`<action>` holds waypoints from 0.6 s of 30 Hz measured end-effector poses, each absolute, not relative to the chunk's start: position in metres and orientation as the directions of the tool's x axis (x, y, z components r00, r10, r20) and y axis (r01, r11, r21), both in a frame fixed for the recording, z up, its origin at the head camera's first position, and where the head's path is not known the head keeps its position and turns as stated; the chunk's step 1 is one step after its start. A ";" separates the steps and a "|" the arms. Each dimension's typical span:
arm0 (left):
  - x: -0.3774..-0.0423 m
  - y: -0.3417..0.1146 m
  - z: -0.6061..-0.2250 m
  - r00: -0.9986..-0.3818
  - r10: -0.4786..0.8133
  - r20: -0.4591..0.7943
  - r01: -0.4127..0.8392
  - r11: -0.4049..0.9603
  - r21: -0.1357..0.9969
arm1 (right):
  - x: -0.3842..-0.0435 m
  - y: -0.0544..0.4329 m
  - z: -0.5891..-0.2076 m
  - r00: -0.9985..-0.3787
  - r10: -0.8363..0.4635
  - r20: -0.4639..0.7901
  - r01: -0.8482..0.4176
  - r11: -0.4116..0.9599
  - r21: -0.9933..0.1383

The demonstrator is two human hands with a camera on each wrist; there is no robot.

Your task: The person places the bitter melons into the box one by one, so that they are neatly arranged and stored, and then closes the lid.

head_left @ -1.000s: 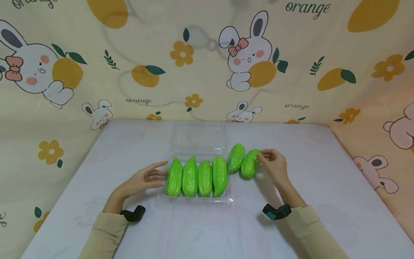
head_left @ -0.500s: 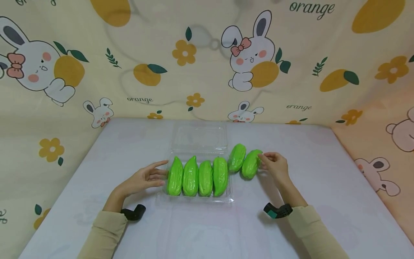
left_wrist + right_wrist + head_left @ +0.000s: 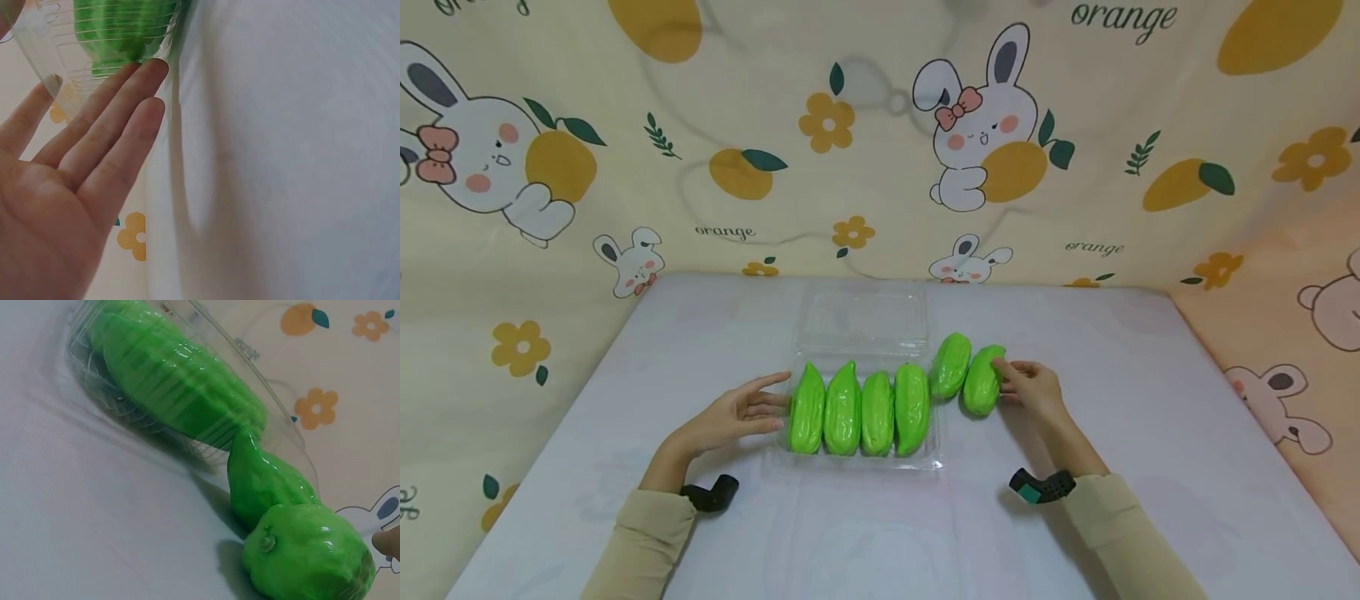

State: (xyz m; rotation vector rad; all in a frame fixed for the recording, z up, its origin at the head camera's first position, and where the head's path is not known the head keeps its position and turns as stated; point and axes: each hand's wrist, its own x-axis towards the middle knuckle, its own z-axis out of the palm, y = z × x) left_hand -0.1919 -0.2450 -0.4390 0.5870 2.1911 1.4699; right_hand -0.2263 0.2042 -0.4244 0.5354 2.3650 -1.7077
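Several glossy green ridged gourds (image 3: 842, 412) lie side by side in a clear plastic clamshell box (image 3: 862, 319), its lid folded back. My left hand (image 3: 730, 417) is at the box's left side, its straight fingertips right at the ribbed wall (image 3: 65, 44) in the left wrist view. Right of the box, another gourd (image 3: 951, 367) leans close to its edge. My right hand (image 3: 1037, 396) pinches the upper end of the outermost gourd (image 3: 981, 387) between thumb and fingers. In the right wrist view that gourd (image 3: 306, 553) shows its stem end, with one fingertip (image 3: 389, 542) beside it.
A white cloth covers the table (image 3: 865, 533). Behind it and at both sides hangs a cream curtain (image 3: 880, 192) printed with rabbits and oranges. Each wrist wears a black camera mount (image 3: 711, 495).
The outermost gourd has turned slightly more upright, and my right thumb now overlaps it more as the hand shifts left and down. My left hand stays in place at the box.
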 end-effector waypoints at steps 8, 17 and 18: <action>-0.192 -0.245 -0.439 -0.818 0.562 -0.120 0.105 0.351 0.930 | -0.228 0.203 -0.426 -0.915 0.175 -0.364 0.402 0.298 -0.866; -0.192 -0.244 -0.438 -0.820 0.557 -0.131 0.096 0.359 0.928 | -0.230 0.202 -0.427 -0.917 0.161 -0.365 0.398 0.297 -0.868; -0.192 -0.244 -0.439 -0.820 0.557 -0.132 0.095 0.359 0.928 | -0.230 0.202 -0.427 -0.917 0.161 -0.366 0.399 0.297 -0.868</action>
